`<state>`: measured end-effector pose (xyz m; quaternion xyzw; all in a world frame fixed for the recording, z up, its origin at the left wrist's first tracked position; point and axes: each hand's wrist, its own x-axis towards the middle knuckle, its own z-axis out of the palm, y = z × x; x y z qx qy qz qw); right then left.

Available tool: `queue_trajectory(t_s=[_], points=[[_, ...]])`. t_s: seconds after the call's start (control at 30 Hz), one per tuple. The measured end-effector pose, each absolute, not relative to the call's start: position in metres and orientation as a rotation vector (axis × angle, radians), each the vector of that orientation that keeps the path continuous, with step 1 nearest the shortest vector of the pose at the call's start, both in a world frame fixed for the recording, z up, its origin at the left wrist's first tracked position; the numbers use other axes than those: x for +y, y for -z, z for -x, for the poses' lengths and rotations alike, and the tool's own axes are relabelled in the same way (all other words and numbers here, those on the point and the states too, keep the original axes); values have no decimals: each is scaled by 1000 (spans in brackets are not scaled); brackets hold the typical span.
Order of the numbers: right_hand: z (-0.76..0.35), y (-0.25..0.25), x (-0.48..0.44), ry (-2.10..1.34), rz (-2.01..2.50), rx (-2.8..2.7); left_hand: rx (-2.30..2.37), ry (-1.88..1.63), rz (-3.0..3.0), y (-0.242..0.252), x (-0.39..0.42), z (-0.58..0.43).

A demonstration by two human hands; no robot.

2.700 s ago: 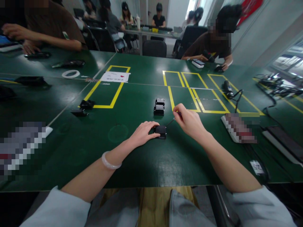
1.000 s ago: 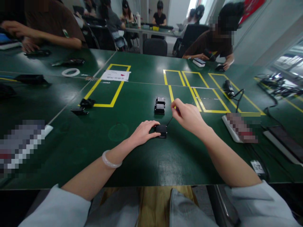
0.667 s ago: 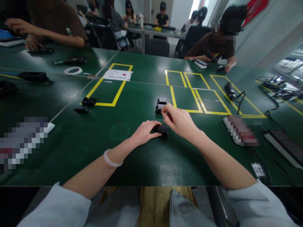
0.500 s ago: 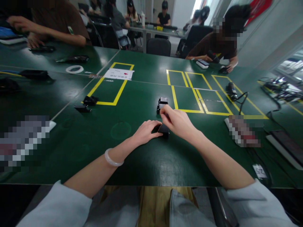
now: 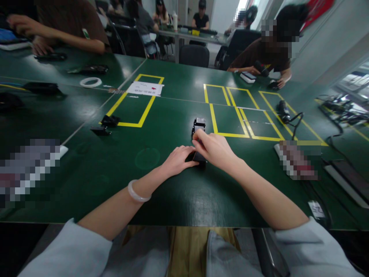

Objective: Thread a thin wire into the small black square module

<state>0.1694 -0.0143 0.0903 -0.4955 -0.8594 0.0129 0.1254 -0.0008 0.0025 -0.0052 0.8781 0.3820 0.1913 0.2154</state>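
A small black box-shaped part (image 5: pixel 198 157) lies on the green table (image 5: pixel 178 196) in front of me. My left hand (image 5: pixel 176 161) rests on its left side, fingers curled against it. My right hand (image 5: pixel 215 148) is over its top right, fingers pinched together; what they pinch is hidden, though earlier frames show a thin dark tool in them. Just beyond my right hand stand two more black parts (image 5: pixel 198 125), one behind the other.
Yellow taped rectangles (image 5: pixel 236 115) mark the table ahead. Two black pieces (image 5: pixel 104 125) lie at the left, a black handheld device with a cable (image 5: pixel 284 111) at the right, a white paper (image 5: pixel 145 88) further back. Other people work at the far and left edges.
My right hand moved left and down from beside the part to directly over it, fingers pinched throughout. My left hand stayed on the part.
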Motion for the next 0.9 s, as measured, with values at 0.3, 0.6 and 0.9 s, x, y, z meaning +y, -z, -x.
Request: queue_trajectory(t_s=[0.3, 0.6, 0.9], points=[[-165, -102, -17, -47, 1413, -2583, 1086, -517, -2439, 6, 2, 0], [-166, -101, -14, -25, 1396, -2611, 1086, -499, -2449, 3, 2, 1], [-176, -95, -10, 152, 1278, -2472, 1050, -539, -2420, 3, 2, 1]])
